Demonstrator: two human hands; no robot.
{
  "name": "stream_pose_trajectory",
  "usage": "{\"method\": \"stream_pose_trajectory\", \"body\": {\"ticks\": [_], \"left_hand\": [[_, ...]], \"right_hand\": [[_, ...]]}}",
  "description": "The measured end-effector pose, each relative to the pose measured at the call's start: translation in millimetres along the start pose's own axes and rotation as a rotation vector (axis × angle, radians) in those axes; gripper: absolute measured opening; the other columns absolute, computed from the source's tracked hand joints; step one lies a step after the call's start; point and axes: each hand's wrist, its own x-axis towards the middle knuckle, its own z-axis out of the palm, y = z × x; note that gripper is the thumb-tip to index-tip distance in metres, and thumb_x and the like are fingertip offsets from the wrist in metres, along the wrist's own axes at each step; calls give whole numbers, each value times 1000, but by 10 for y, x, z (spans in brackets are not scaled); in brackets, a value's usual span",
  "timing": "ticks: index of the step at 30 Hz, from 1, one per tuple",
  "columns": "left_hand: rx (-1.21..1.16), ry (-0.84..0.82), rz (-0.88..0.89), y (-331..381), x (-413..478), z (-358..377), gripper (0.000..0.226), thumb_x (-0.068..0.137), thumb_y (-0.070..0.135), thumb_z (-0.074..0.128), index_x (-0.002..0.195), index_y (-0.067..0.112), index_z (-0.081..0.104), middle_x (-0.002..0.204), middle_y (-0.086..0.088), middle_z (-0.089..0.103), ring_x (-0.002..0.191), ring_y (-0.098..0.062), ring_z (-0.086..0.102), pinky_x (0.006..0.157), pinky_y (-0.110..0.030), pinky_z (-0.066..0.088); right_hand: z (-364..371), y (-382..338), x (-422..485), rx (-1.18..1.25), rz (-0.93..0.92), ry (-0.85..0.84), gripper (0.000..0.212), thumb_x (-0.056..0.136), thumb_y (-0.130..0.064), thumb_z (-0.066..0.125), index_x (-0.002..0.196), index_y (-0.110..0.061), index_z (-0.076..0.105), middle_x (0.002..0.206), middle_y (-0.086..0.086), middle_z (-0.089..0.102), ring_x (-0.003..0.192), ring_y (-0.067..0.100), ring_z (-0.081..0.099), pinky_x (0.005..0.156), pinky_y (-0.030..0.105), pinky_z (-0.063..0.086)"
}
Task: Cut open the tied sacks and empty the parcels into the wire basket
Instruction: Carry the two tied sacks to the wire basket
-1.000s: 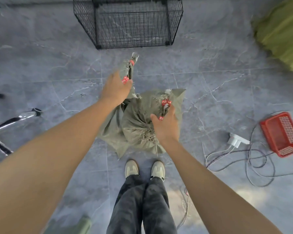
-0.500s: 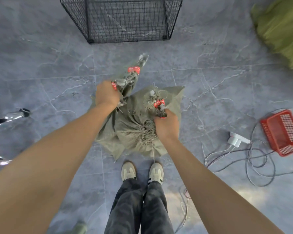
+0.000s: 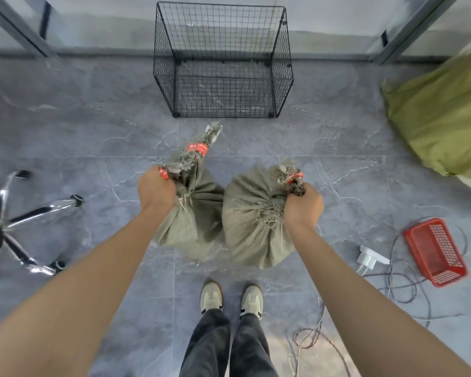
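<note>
left grip (image 3: 157, 187) clamped round left sack (image 3: 199, 213) neck, right grip (image 3: 303, 206) round right sack (image 3: 250, 232) neck, bodies below

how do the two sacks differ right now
The left sack has a long tied neck with two red bands; the right sack has a short one, one band showing. The right sack looks rounder, the left sack narrower. Both are grey-green, tied, held at the neck.
</note>
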Motion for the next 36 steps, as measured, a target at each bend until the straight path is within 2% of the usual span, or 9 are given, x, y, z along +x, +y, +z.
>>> {"method": "stream_pose_trajectory", "body": {"ticks": [3, 7, 11, 15, 20, 25, 28, 32, 36], "left_hand": [[-34, 3, 14, 13, -19, -245, 24, 84, -8, 41, 95, -6, 62, 101, -28, 65, 97, -43, 56, 74, -41, 39], [-93, 11, 5, 50, -36, -512, 23, 84, -7, 41, 91, -6, 63, 98, -28, 65, 95, -43, 57, 74, -42, 38], [-133, 53, 3, 186, 104, -749, 24, 83, -5, 41, 92, -6, 63, 97, -29, 64, 93, -45, 57, 72, -43, 41], [-151, 71, -8, 441, 355, -898, 24, 84, -2, 42, 95, -4, 64, 101, -28, 65, 96, -45, 56, 74, -42, 41], [-169, 55, -47, 738, 660, -863, 25, 85, -1, 44, 99, -5, 64, 104, -27, 64, 99, -44, 56, 79, -43, 42], [-175, 84, -169, 955, 971, -810, 25, 86, -3, 44, 100, -8, 64, 104, -32, 63, 100, -48, 56, 84, -46, 43], [-164, 103, -248, 1085, 1199, -798, 25, 87, -1, 44, 100, -10, 64, 103, -33, 63, 99, -49, 57, 86, -48, 45], [-153, 114, -300, 1259, 1459, -760, 26, 89, 2, 42, 100, -8, 64, 104, -32, 63, 100, -47, 57, 85, -47, 45], [-147, 113, -301, 1439, 1752, -706, 27, 90, 3, 42, 101, -8, 64, 106, -31, 63, 101, -45, 58, 84, -45, 43]], "right_hand": [[-86, -229, -70, -2, -12, 45, 25, 80, 10, 39, 72, -11, 50, 58, -2, 42, 57, 21, 39, 58, 30, 31], [-186, -522, -162, -2, -6, 75, 27, 83, 9, 39, 71, -14, 45, 63, 0, 44, 62, 24, 40, 53, 29, 23], [-239, -822, -128, 15, -6, 121, 30, 82, 9, 38, 63, -14, 43, 60, 2, 43, 72, 29, 44, 61, 33, 29], [-305, -1095, 14, 19, 6, 175, 27, 84, 8, 38, 92, 0, 62, 68, 7, 50, 78, 32, 50, 64, 33, 32], [-354, -1326, 341, 89, 75, 228, 33, 88, 7, 39, 108, 0, 63, 96, 16, 62, 87, 29, 53, 67, 31, 34], [-231, -1575, 763, 171, 183, 255, 33, 88, 6, 40, 110, 0, 63, 103, 21, 65, 93, 37, 60, 70, 41, 46], [-128, -1722, 992, 160, 222, 247, 30, 89, 5, 40, 106, 0, 64, 105, 21, 65, 85, 33, 57, 67, 35, 40], [97, -1889, 1283, 145, 227, 247, 33, 88, 4, 41, 111, -1, 64, 107, 21, 66, 103, 39, 60, 79, 39, 48], [366, -2057, 1531, 107, 227, 239, 32, 86, 4, 41, 107, -2, 64, 104, 23, 66, 102, 42, 60, 88, 50, 50]]}}
